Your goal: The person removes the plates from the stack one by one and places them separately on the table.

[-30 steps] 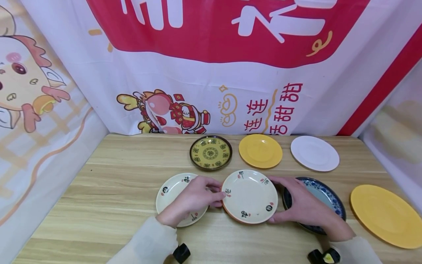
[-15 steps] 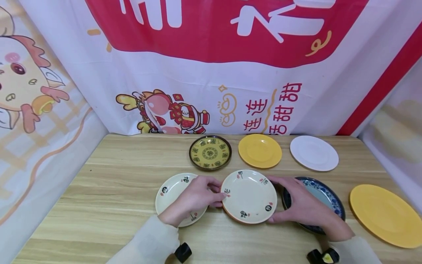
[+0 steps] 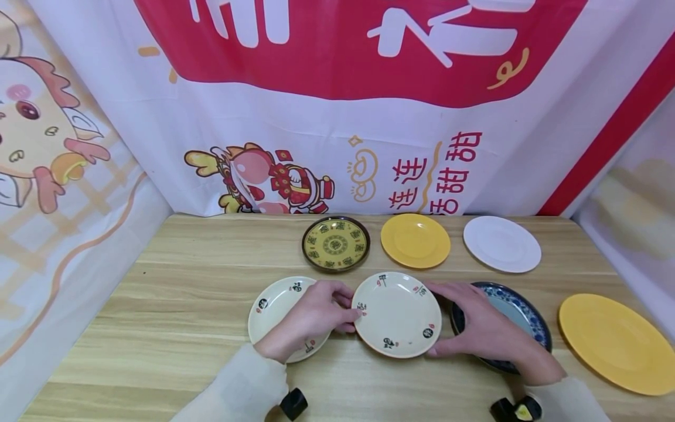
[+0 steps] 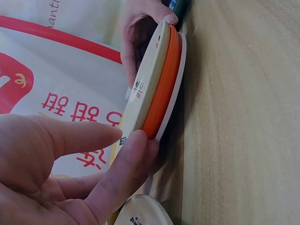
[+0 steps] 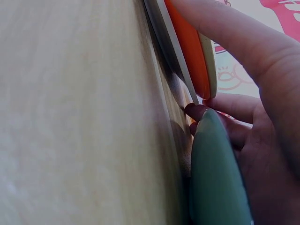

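Observation:
A cream plate with small black and red marks sits on top of an orange plate, with a white plate beneath, as the left wrist view shows. My left hand pinches the stack's left rim, thumb over the cream edge and fingers at the side. My right hand holds the right side, thumb at the near rim and fingers at the far rim. Under my left hand lies a second cream plate, partly hidden. A blue-patterned dark plate is partly covered by my right hand.
Along the back of the wooden table stand a brown-rimmed olive plate, a small yellow plate and a white oval-looking plate. A large yellow plate lies far right. Printed cloth hangs behind.
The orange rim showing below the cream plate's near left edge has nearly gone from the head view, as the cream plate shifts slightly. Both hands keep almost the same place.

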`<action>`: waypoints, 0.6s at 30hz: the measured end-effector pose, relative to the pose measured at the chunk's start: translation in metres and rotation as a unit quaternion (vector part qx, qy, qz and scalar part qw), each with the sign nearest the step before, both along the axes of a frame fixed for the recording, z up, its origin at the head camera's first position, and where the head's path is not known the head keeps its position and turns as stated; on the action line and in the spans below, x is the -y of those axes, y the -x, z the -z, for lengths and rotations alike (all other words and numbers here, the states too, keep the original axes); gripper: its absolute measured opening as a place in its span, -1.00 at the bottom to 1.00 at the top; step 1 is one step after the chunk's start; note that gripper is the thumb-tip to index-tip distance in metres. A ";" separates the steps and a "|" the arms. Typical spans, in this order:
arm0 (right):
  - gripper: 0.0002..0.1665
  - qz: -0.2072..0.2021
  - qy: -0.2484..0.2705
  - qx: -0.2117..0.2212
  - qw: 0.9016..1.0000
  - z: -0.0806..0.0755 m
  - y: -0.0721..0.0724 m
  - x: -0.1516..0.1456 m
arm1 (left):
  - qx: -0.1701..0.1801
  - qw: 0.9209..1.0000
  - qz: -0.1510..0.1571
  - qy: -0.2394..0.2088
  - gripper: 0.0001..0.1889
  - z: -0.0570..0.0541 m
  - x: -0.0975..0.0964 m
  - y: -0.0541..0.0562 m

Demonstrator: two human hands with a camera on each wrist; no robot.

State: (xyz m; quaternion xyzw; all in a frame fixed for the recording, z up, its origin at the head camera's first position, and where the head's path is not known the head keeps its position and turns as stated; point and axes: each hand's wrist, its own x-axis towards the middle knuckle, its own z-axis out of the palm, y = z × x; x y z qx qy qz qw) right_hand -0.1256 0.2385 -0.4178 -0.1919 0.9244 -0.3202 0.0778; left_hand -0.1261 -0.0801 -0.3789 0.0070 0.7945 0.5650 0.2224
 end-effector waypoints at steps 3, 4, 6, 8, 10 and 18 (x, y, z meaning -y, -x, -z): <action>0.31 -0.001 -0.001 -0.002 1.000 0.000 0.000 0.000 | 0.000 1.000 0.000 0.001 -0.64 0.001 0.000 0.001; 0.31 -0.002 -0.002 -0.002 1.000 0.000 0.000 0.000 | -0.001 1.000 -0.001 0.001 -0.64 0.001 0.000 0.001; 0.31 -0.001 -0.001 -0.002 1.000 0.000 0.000 0.000 | -0.004 1.000 -0.001 0.001 -0.63 0.002 -0.001 0.001; 0.31 -0.001 -0.002 -0.002 1.000 0.000 0.000 0.000 | -0.008 1.000 -0.002 0.002 -0.62 0.002 -0.001 0.001; 0.31 -0.001 -0.001 -0.002 1.000 0.000 0.000 0.000 | -0.010 1.000 -0.004 0.002 -0.61 0.003 -0.002 0.001; 0.32 -0.002 -0.004 -0.005 1.000 0.000 0.000 0.000 | -0.008 1.000 -0.009 0.001 -0.61 0.004 -0.002 0.002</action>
